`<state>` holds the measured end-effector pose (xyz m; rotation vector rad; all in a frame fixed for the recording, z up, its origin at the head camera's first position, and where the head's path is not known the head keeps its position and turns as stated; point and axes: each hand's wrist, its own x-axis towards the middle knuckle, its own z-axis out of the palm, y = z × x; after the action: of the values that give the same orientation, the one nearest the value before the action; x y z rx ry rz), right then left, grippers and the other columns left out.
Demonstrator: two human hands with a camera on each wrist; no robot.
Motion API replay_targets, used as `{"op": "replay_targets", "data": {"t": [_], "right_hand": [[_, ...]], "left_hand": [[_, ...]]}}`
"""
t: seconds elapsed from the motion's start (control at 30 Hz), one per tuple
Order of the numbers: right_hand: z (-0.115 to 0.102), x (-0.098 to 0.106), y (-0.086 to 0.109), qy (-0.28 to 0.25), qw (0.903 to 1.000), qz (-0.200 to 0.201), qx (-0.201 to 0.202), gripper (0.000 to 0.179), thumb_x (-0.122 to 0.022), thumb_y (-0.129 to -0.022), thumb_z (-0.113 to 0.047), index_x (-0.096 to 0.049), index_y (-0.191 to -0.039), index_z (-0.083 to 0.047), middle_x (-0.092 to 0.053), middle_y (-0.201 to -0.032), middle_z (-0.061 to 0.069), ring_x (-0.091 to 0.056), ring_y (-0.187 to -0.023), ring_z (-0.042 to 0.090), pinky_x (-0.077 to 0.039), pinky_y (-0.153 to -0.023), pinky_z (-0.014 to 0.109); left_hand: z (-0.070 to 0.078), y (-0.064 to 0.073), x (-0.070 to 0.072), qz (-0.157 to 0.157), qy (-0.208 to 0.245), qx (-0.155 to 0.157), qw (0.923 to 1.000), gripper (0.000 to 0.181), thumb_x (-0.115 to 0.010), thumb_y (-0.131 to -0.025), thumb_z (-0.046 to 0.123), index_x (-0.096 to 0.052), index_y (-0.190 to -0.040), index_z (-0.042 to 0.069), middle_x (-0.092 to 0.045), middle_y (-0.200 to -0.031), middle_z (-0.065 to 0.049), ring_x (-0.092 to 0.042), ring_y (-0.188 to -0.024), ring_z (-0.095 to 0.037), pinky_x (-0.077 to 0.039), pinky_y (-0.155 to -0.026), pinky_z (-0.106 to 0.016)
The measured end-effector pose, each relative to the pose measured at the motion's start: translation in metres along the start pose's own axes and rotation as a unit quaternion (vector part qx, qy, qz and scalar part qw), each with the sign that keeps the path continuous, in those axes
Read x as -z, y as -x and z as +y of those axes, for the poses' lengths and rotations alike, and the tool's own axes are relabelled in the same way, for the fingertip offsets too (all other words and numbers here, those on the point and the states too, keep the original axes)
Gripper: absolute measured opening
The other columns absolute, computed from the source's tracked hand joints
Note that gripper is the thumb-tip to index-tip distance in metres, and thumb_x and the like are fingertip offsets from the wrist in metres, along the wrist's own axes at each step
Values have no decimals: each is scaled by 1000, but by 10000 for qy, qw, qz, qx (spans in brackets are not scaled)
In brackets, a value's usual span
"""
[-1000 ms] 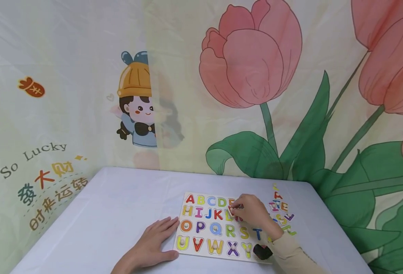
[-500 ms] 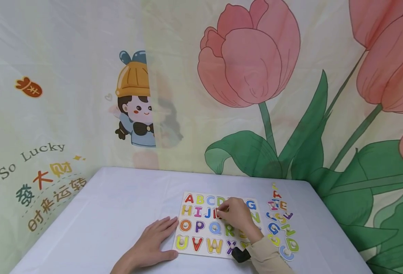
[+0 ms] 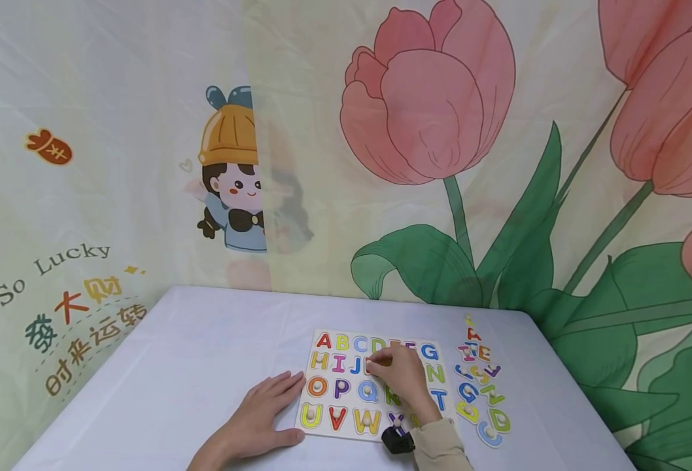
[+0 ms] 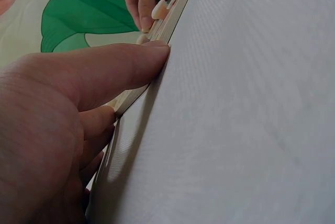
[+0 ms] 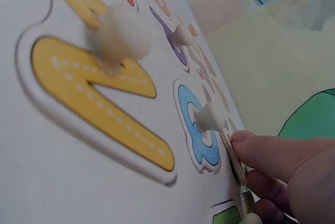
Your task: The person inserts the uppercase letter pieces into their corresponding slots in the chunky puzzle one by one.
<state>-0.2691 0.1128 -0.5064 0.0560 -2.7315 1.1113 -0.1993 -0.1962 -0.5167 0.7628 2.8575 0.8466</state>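
Note:
A white alphabet puzzle board (image 5: 63,171) lies on the table. My left hand (image 3: 258,412) rests flat beside it with straight fingers, the fingertips and thumb touching its left edge. Over the second row, my right hand (image 3: 401,373) pinches a thin red letter piece (image 5: 238,166) at the K place; the fingers mostly cover the piece. Knobbed pieces sit in the lower rows, among them a yellow W (image 5: 110,88) and a blue Q (image 5: 199,124). The right hand and forearm hide some letters in the board's middle.
Loose letter pieces lie in a column right of the board, including a blue G (image 3: 467,393), a green D (image 3: 500,420) and a light blue C (image 3: 490,434). A printed cloth backdrop (image 3: 305,196) stands behind the white table (image 3: 146,373).
My right hand has moved left across the board with the red letter piece, from near L to K, then settled there. The left hand stays at the board's edge.

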Motion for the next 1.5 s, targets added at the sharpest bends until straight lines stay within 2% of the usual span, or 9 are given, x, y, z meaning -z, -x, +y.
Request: {"op": "replay_targets", "data": {"t": [0.07,0.17,0.43,0.73,0.87,1.03,1.13,1.27,1.5], "right_hand": [[1,-2,0,8,10000,50,-35,8,-90,-86,-23,-85,-92,-20,-73,-90,-7,-66,-102,23,-54,-93,43],[2,-5,2,-32,9999,83,-117,9,-90,-86,-25,-85,-92,-20,-67,-87,-8,-56,-87,14,-46,-79,33],[2,-5,2,-290,9994,-31,-206,8,-90,-86,-24,-84,-91,-21,-67,-86,-7,-56,-83,14,-45,-75,29],[5,-3,3,-202,9997,-94,-125,11,-90,-87,-25,-84,-94,-21,-65,-87,-7,-55,-84,14,-44,-75,29],[4,3,5,-385,9987,-332,-47,13,-88,-90,-26,-84,-100,-20,-66,-93,-6,-55,-87,15,-44,-76,30],[14,23,2,-782,9922,-897,379,18,-81,-96,-22,-82,-113,-16,-71,-102,-4,-60,-89,15,-52,-77,25],[26,41,-1,-963,9897,-942,493,20,-78,-98,-19,-81,-118,-16,-74,-109,-4,-65,-93,13,-56,-80,23],[50,74,-6,-879,9942,-517,344,21,-77,-99,-16,-80,-120,-17,-74,-115,-1,-67,-99,16,-58,-85,27],[120,125,-16,57,9989,440,143,24,-72,-102,-12,-78,-124,-9,-70,-121,12,-64,-107,28,-57,-84,27]], "left_hand": [[0,0,0,-9,4,9,10000,96,-74,-87,66,-46,-162,14,-42,-169,0,-32,-158,-34,-22,-126,-66],[0,-1,0,-27,9,8,10000,96,-74,-87,66,-45,-162,14,-41,-170,0,-32,-158,-34,-22,-126,-67],[1,-1,2,-137,88,113,9998,97,-74,-87,67,-45,-162,14,-41,-170,-1,-31,-159,-36,-20,-126,-68],[4,-1,0,-179,139,173,9996,97,-76,-86,65,-45,-163,14,-41,-170,-1,-30,-159,-36,-20,-126,-68],[2,-1,0,-136,81,137,9998,96,-75,-86,65,-45,-163,14,-41,-170,-1,-31,-158,-36,-21,-126,-68],[0,0,0,-114,70,120,9998,97,-75,-86,66,-45,-163,14,-41,-170,-1,-31,-158,-37,-21,-125,-69],[0,1,0,-140,71,179,9997,98,-75,-86,66,-45,-163,15,-41,-170,0,-30,-159,-36,-20,-125,-68],[-1,0,-1,-137,64,191,9997,97,-74,-86,67,-45,-163,15,-40,-170,1,-30,-159,-35,-20,-126,-68],[2,0,1,-130,141,169,9997,97,-75,-86,66,-45,-162,14,-40,-170,-1,-30,-159,-37,-20,-125,-69]]}}
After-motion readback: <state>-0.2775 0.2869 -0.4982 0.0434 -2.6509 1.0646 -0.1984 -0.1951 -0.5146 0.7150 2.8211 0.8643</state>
